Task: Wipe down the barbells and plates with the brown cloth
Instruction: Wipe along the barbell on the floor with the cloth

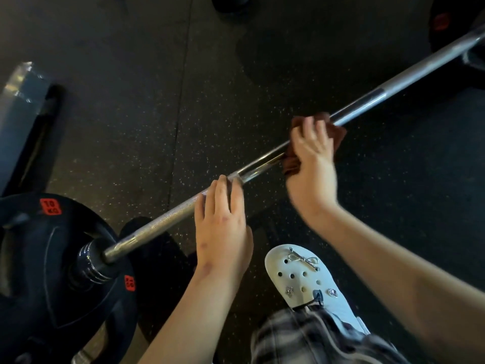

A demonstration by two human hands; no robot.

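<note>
- The barbell (pixel 162 219) lies low over the black speckled floor (pixel 131 114), running on a slant from the near left up to the far right.
- Its near end goes through a black plate (pixel 47 261) that carries red tags, one reading 10 KG. The plate stands on edge at the lower left.
- At the bar's far end, in the top right corner, a second plate (pixel 441 22) with a red tag shows only dimly.
- The brown cloth (pixel 339 133) is wrapped round the shaft about halfway along.
- The right hand (pixel 312 166) has its grip clenched round the cloth and the bar inside it. This hand is blurred.
- The left hand (pixel 223 224) sits further down the bar, toward the near plate. Its fingers (pixel 227 183) are laid fairly straight over the knurled part, so its grip is released and it only rests there.
- The two hands are near each other but not touching, with a shiny stretch of bare shaft between them.
- Below the bar a white clog (pixel 301 274) with small metal charms stands on the floor, and a checked trouser leg (pixel 315 340) rises above it.
- A grey metal beam (pixel 18 106) lies along the left edge, beyond the near plate.
</note>
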